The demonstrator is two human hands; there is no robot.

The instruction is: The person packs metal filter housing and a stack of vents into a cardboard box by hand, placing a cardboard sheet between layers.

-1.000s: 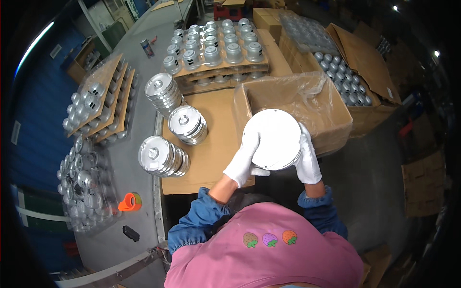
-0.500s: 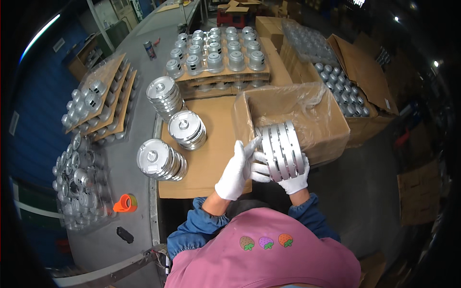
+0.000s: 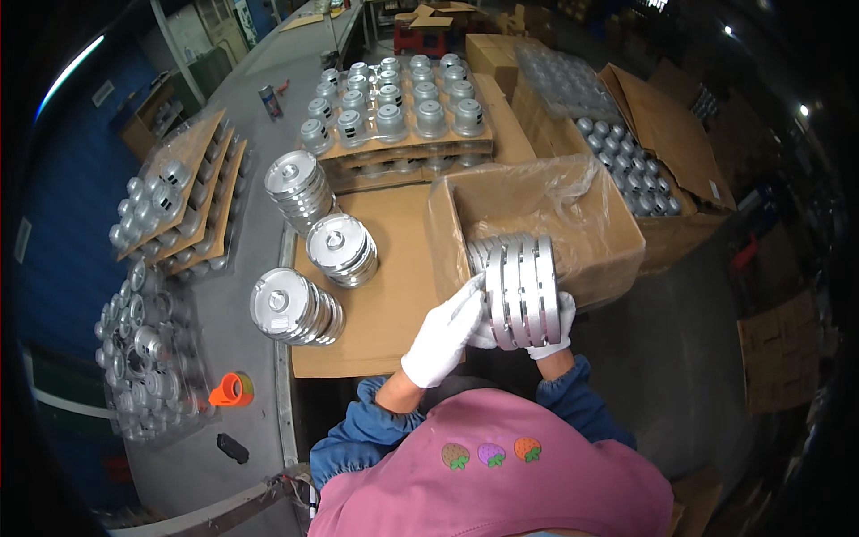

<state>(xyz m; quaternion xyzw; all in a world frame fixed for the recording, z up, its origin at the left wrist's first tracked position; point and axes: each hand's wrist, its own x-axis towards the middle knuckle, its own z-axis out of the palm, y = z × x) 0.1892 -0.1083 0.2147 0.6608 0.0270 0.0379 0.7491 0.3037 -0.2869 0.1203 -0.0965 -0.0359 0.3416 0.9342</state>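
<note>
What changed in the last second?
The ring-sided metal stack turned from its round white face toward the camera to its side, ridges showing. The left hand lies against its left end; the right hand went from its right side to its lower right. Nothing visibly let go. Unchanged: three other stacks left of the open box.

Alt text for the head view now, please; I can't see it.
The person's white-gloved left hand and right hand hold a stack of silver discs sideways at the near edge of an open cardboard box. Three similar stacks stand to the left.
</note>
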